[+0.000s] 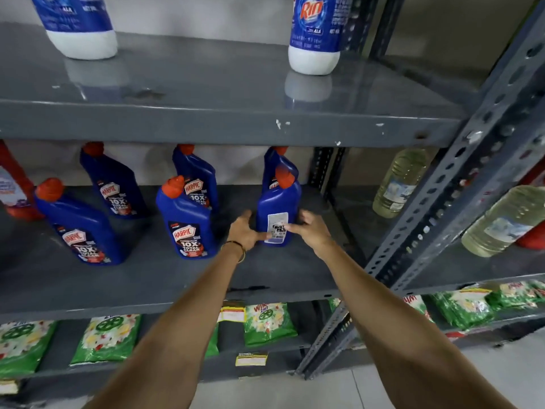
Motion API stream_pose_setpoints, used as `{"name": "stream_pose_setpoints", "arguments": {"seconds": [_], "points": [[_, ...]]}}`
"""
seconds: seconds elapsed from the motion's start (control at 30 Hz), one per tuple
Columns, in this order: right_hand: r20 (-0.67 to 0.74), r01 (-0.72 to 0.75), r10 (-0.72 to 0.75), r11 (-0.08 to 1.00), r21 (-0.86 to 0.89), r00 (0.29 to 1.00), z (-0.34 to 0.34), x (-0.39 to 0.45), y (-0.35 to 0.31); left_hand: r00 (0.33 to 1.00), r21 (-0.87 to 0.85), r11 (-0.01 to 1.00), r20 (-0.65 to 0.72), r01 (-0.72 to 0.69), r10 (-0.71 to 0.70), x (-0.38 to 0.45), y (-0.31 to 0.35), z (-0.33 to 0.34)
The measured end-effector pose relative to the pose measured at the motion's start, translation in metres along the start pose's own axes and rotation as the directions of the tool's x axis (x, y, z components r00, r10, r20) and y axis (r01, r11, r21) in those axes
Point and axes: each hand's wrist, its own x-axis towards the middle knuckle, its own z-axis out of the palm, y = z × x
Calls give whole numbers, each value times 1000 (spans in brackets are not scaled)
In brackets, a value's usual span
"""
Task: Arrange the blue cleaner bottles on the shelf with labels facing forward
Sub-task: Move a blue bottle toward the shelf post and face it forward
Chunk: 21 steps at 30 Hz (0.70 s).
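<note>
Several blue cleaner bottles with red caps stand on the middle grey shelf (pixel 147 278). The front right bottle (pixel 277 208) shows its back, with a white barcode label toward me. My left hand (pixel 244 231) grips its lower left side and my right hand (pixel 309 231) grips its lower right side. Another bottle (pixel 275 163) stands right behind it, mostly hidden. The front middle bottle (pixel 184 219), the front left bottle (pixel 79 225) and two rear bottles (pixel 115 184) (pixel 197 178) show their front labels.
A red bottle (pixel 14 187) stands at the shelf's far left. Two white and blue detergent bottles (pixel 315 33) (pixel 79 28) are on the upper shelf. Pale liquid bottles (pixel 401 181) fill the right rack past the slotted post (pixel 460 184). Green packets (pixel 268 323) lie below.
</note>
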Motion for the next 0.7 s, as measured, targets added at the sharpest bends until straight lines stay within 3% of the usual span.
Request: {"name": "stream_pose_setpoints", "arguments": {"seconds": [0.3,0.53,0.7], "points": [[88,61,-63,998,34,994,-7,2,-2,997,-52,997,43,-58,61,2,4,3],[251,50,-71,995,88,965,-10,6,-24,976,3,992,-181,-123,122,-15,10,14],[149,84,-94,994,71,984,10,0,-31,931,168,973,-304,-157,203,-33,28,30]]}}
